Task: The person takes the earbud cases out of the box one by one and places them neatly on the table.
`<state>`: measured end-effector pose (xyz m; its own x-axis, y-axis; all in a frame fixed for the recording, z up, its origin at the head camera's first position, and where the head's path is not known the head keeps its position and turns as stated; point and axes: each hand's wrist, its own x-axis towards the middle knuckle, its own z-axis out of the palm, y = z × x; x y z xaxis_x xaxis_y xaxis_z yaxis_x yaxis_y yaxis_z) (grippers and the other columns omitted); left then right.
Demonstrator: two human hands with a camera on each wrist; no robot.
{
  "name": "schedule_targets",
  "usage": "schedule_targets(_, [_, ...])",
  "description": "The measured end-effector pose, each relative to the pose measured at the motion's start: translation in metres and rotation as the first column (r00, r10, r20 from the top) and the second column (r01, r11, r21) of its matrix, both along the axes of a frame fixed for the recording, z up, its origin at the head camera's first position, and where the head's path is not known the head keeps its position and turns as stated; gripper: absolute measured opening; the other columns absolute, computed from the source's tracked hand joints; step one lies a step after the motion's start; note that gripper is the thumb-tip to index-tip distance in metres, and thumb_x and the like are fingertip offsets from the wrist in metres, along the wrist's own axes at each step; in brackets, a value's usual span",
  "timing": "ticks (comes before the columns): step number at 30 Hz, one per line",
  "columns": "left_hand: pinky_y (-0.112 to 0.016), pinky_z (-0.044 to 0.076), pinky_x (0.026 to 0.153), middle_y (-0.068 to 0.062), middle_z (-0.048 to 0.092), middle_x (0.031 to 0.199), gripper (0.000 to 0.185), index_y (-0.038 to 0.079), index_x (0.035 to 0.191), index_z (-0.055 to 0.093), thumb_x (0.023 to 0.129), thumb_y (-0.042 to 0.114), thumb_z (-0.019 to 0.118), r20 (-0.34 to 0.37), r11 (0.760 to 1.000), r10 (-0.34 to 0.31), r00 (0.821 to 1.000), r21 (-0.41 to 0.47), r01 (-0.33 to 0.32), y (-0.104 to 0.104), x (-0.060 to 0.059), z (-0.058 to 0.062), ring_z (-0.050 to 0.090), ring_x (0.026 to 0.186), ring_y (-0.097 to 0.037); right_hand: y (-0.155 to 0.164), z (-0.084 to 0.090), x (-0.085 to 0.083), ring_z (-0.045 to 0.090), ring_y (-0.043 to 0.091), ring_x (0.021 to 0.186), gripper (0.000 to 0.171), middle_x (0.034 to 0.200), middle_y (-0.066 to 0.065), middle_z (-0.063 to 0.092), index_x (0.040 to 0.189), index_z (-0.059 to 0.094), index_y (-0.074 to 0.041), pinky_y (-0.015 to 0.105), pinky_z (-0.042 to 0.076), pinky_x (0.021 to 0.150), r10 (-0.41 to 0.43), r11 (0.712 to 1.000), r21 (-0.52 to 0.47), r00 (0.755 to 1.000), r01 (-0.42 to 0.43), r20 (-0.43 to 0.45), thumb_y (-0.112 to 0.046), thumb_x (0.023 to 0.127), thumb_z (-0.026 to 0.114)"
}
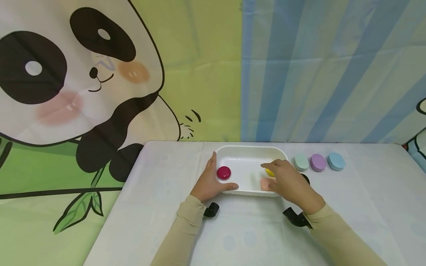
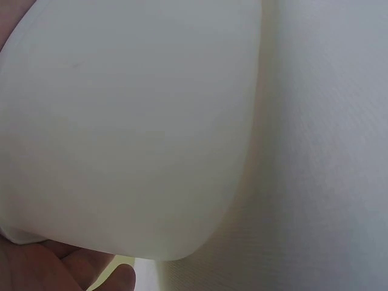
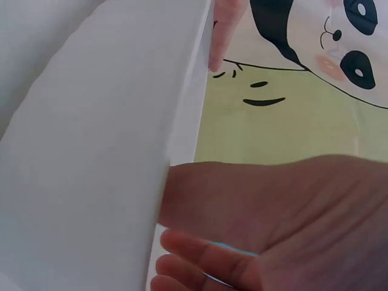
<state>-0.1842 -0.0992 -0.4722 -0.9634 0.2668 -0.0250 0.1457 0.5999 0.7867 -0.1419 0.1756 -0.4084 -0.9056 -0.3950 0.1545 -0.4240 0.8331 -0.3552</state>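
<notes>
tray [image 1: 247, 152], white, rounded rectangle, sits on the white table [image 1: 166, 207] near the back edge, in front of the panda backdrop [image 1: 83, 74]. left hand [image 1: 209, 183] rests against the tray's left end, fingers straight along the outer wall, thumb laid along the front rim; not curled around it. in the left wrist view the tray wall [image 2: 133, 121] fills most of the frame, fingertips [image 2: 91, 276] just under it. right hand [image 1: 288, 181] is over the tray's right end, fingers loosely bent above a yellow disc [image 1: 269, 172]; cannot tell whether it pinches the disc or only touches it. orange disc [image 1: 265, 183] lies in the tray just below that hand. red disc [image 1: 224, 172] lies in the tray's left part, just beside the left hand. outside the tray, to its right, in a row: mint disc [image 1: 301, 162], purple disc [image 1: 317, 162], blue disc [image 1: 336, 161].
</notes>
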Motion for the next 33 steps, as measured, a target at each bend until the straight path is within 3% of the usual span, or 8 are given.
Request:
schedule_targets(5, [-0.047, 0.036, 0.114, -0.002, 0.016, 0.167, 0.142, 0.017, 0.163, 0.0, 0.063, 0.061, 0.09, 0.005, 1.0, 0.008, 1.0, 0.005, -0.008, 0.001, 0.0, 0.001, 0.033, 0.145, -0.026, -0.004, 0.0, -0.007, 0.061, 0.037, 0.101, 0.045, 0.108, 0.016, 0.066, 0.123, 0.068, 0.0, 0.047, 0.053, 0.085, 0.05, 0.998, 0.044, 0.998, -0.052, 0.037, -0.004, 0.081, 0.082])
schedule_targets(15, [-0.049, 0.035, 0.114, -0.003, 0.016, 0.167, 0.139, 0.017, 0.163, 0.0, 0.065, 0.055, 0.091, -0.001, 1.0, 0.01, 1.0, 0.025, -0.01, 0.001, 0.001, 0.0, 0.033, 0.145, -0.028, -0.008, -0.006, -0.018, 0.061, 0.031, 0.091, 0.034, 0.095, 0.01, 0.067, 0.111, 0.075, -0.005, 0.045, 0.052, 0.086, 0.102, 0.982, 0.142, 0.987, -0.12, 0.128, 0.011, 0.081, 0.07])
schedule_targets(24, [-0.049, 0.037, 0.113, -0.003, 0.017, 0.167, 0.139, 0.017, 0.163, 0.0, 0.065, 0.057, 0.09, -0.001, 0.999, 0.006, 1.0, 0.034, -0.006, -0.002, 0.005, -0.011, 0.034, 0.144, -0.028, -0.009, -0.017, -0.015, 0.066, 0.029, 0.099, 0.029, 0.102, 0.007, 0.071, 0.106, 0.076, -0.007, 0.045, 0.054, 0.09, 0.07, 0.976, 0.19, 0.983, -0.102, 0.169, 0.011, 0.084, 0.068])
schedule_targets(27, [-0.05, 0.037, 0.112, -0.005, 0.018, 0.166, 0.139, 0.016, 0.163, 0.001, 0.065, 0.058, 0.09, -0.026, 0.999, 0.003, 1.0, 0.039, -0.002, -0.002, 0.003, -0.012, 0.035, 0.144, -0.029, -0.01, -0.017, -0.017, 0.067, 0.028, 0.094, 0.027, 0.101, 0.006, 0.072, 0.108, 0.076, -0.008, 0.044, 0.055, 0.087, 0.049, 0.978, 0.193, 0.985, -0.082, 0.168, 0.005, 0.085, 0.071])
schedule_targets(30, [-0.05, 0.037, 0.112, -0.005, 0.018, 0.166, 0.139, 0.015, 0.163, 0.002, 0.064, 0.059, 0.09, -0.037, 0.999, 0.005, 0.999, 0.034, -0.004, -0.004, 0.004, -0.013, 0.035, 0.144, -0.03, -0.01, -0.019, -0.017, 0.062, 0.022, 0.078, 0.026, 0.089, 0.002, 0.069, 0.108, 0.075, -0.009, 0.04, 0.054, 0.074, 0.037, 0.982, 0.173, 0.981, -0.07, 0.189, -0.001, 0.083, 0.076])
schedule_targets(33, [-0.05, 0.037, 0.112, -0.006, 0.018, 0.166, 0.14, 0.015, 0.163, 0.002, 0.064, 0.062, 0.089, -0.047, 1.0, 0.002, 0.999, 0.03, 0.0, -0.004, 0.003, -0.013, 0.035, 0.144, -0.03, -0.009, -0.018, -0.018, 0.048, 0.013, 0.064, 0.016, 0.07, -0.005, 0.055, 0.091, 0.07, -0.013, 0.031, 0.044, 0.061, 0.068, 0.984, 0.148, 0.979, -0.098, 0.194, -0.004, 0.082, 0.079])
